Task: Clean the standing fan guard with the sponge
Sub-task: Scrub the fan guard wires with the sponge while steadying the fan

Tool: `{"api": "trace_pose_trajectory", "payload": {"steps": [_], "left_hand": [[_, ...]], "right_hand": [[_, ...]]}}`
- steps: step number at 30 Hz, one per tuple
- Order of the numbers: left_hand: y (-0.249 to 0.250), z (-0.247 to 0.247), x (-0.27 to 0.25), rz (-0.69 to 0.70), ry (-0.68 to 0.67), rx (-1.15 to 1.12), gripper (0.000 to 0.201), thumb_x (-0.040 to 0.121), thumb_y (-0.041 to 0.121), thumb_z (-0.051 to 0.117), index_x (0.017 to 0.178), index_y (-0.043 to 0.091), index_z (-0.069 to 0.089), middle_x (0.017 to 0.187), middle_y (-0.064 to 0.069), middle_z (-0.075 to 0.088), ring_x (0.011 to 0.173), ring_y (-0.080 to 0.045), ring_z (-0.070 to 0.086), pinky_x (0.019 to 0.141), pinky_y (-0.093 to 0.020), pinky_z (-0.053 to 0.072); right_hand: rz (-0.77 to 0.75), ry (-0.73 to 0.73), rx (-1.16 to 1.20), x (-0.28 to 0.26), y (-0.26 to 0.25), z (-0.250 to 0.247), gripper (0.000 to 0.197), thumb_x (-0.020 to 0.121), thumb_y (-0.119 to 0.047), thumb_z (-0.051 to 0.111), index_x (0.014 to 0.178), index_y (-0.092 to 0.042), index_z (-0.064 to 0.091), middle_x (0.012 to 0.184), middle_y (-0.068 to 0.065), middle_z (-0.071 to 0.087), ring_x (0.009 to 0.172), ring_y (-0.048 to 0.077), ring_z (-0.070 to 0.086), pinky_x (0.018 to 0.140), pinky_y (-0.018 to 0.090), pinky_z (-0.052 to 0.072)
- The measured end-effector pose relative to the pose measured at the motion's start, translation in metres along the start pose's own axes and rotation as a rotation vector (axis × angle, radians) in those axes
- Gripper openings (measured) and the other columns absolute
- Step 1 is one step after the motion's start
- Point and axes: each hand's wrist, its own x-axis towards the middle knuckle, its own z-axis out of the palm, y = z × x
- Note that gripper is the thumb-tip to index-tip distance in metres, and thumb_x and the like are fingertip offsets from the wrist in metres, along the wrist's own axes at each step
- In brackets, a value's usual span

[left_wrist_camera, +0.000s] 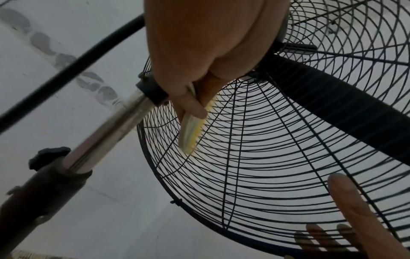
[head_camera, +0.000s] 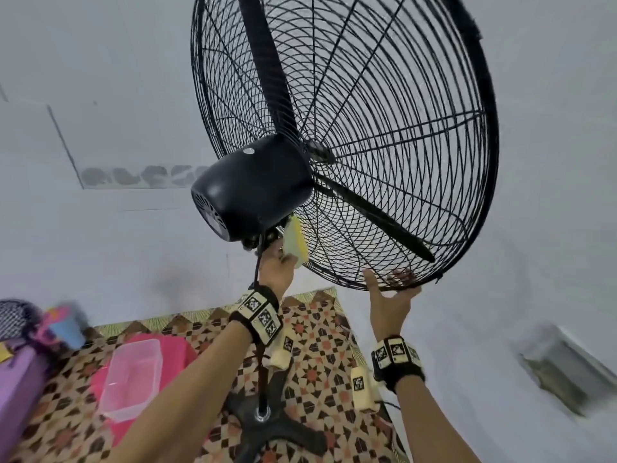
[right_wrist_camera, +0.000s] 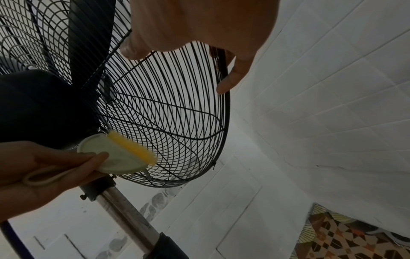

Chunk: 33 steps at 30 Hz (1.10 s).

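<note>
The black wire fan guard [head_camera: 384, 145] tilts upward on its stand. My left hand [head_camera: 282, 259] grips a pale green sponge with a yellow face [head_camera: 295, 242]. Its yellow side presses on the rear guard wires just below the black motor housing [head_camera: 253, 188]. In the left wrist view the sponge [left_wrist_camera: 190, 133] lies along the wires. The right wrist view shows the sponge [right_wrist_camera: 119, 154] pinched by thumb and fingers. My right hand [head_camera: 390, 285] grips the guard's bottom rim, thumb on the rear side, fingers on the front.
The chrome pole [left_wrist_camera: 115, 129] and black cross base [head_camera: 267, 429] stand on a patterned mat [head_camera: 320, 345]. A pink tub holding a clear container [head_camera: 133, 375] and purple items [head_camera: 20, 379] sit at the left. White tiled walls [right_wrist_camera: 321, 105] stand close behind.
</note>
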Motion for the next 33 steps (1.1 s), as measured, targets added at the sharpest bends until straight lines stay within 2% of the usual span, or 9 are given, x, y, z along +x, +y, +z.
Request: {"api": "trace_pose_trajectory", "payload": {"steps": [3,5,8,10,13,15,21,26,33], "left_hand": [[-0.003,-0.008,-0.009,0.058,-0.125,0.038,0.048,0.098,-0.003,0.063,0.144,0.007,0.056,0.129,-0.008,0.065,0.120,-0.027,0.061,0.109,-0.041,0.049],[-0.007,-0.015,-0.011,0.046,-0.097,0.044,0.050,0.097,-0.002,0.064,0.145,0.009,0.054,0.135,-0.010,0.066,0.124,-0.029,0.062,0.111,-0.046,0.048],[-0.006,-0.013,0.001,0.036,-0.004,0.015,0.054,0.098,0.000,0.062,0.150,0.010,0.050,0.146,-0.010,0.060,0.129,-0.030,0.059,0.114,-0.048,0.046],[0.004,-0.007,0.003,0.056,0.007,0.059,0.051,0.100,0.003,0.061,0.150,0.009,0.050,0.145,-0.011,0.060,0.130,-0.030,0.059,0.113,-0.045,0.047],[0.011,-0.010,0.000,0.086,-0.070,0.068,0.049,0.098,-0.002,0.063,0.145,0.007,0.054,0.132,-0.012,0.065,0.121,-0.029,0.061,0.106,-0.039,0.049],[0.009,-0.017,-0.003,0.086,-0.143,0.084,0.048,0.098,0.001,0.064,0.144,0.011,0.056,0.135,-0.011,0.065,0.124,-0.027,0.061,0.110,-0.041,0.048],[0.009,-0.008,0.004,0.087,0.036,-0.008,0.056,0.096,0.001,0.063,0.150,0.015,0.052,0.146,-0.007,0.061,0.131,-0.029,0.059,0.115,-0.047,0.044],[0.020,-0.012,-0.004,0.089,-0.089,0.000,0.052,0.096,-0.006,0.063,0.145,0.011,0.056,0.132,-0.005,0.066,0.123,-0.023,0.062,0.102,-0.029,0.047],[0.024,-0.006,-0.011,0.200,0.090,0.287,0.053,0.100,0.000,0.051,0.152,0.011,0.048,0.144,-0.015,0.061,0.126,-0.038,0.059,0.104,-0.045,0.051]], "right_hand": [[0.003,0.014,0.009,0.001,0.000,-0.003,0.141,0.070,-0.061,0.086,0.164,-0.010,-0.006,0.168,0.006,0.028,0.154,0.020,0.027,0.127,0.037,0.022],[0.009,0.008,0.015,-0.001,0.001,-0.003,0.140,0.071,-0.059,0.086,0.163,-0.009,-0.006,0.167,0.005,0.028,0.153,0.019,0.027,0.123,0.027,0.023],[-0.030,0.001,0.032,-0.005,-0.002,-0.003,0.129,0.077,-0.044,0.088,0.164,-0.008,0.000,0.164,0.005,0.031,0.148,0.015,0.031,0.095,-0.006,0.028],[-0.062,0.012,0.039,-0.006,-0.004,-0.002,0.124,0.077,-0.042,0.088,0.164,-0.009,0.005,0.160,0.001,0.034,0.143,0.012,0.033,0.079,-0.014,0.027],[-0.088,0.018,0.050,-0.005,-0.004,-0.003,0.122,0.077,-0.043,0.087,0.164,-0.010,0.007,0.159,0.003,0.034,0.135,0.006,0.031,0.083,-0.012,0.028],[-0.074,0.025,0.046,-0.006,-0.003,-0.002,0.128,0.075,-0.050,0.086,0.164,-0.010,0.003,0.165,0.004,0.028,0.140,0.005,0.028,0.102,0.001,0.027],[-0.062,0.030,0.062,-0.010,-0.001,-0.001,0.136,0.070,-0.059,0.087,0.165,-0.015,0.000,0.168,0.002,0.025,0.151,0.014,0.026,0.122,0.029,0.027],[-0.114,0.029,0.110,-0.007,0.001,-0.002,0.124,0.072,-0.049,0.088,0.164,-0.015,0.011,0.162,0.001,0.034,0.140,0.008,0.033,0.085,-0.011,0.030],[-0.149,0.031,0.078,-0.009,-0.001,-0.001,0.121,0.072,-0.051,0.089,0.163,-0.017,0.017,0.162,0.005,0.037,0.146,0.020,0.039,0.105,0.008,0.034]]}}
